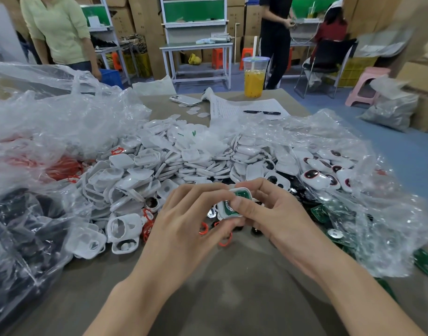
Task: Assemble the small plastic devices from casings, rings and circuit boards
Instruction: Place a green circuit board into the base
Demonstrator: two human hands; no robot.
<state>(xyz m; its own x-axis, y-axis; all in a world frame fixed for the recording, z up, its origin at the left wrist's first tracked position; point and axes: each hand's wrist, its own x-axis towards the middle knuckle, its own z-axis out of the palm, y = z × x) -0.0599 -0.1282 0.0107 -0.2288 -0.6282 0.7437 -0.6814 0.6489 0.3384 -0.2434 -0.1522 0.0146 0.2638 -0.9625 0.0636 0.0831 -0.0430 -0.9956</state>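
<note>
Both my hands meet above the table's middle around a white casing [242,192] with a green circuit board set inside it. My left hand [184,214] grips the casing from the left, fingers curled over its edge. From the right, my right hand [276,209] pinches it, thumb pressed on the board. A big heap of white casings [179,161] lies behind my hands. Red rings [147,224] sit near my left hand, and one ring [225,242] lies just below my fingers. Loose green circuit boards [319,210] lie at the right under plastic.
Clear plastic bags [50,112] cover the left side, and another bag [378,214] holds finished devices at the right. A black-filled bag [19,238] sits front left. A phone [184,100], paper with pens [261,112] and a cup of orange drink [254,77] stand at the far edge. People stand behind.
</note>
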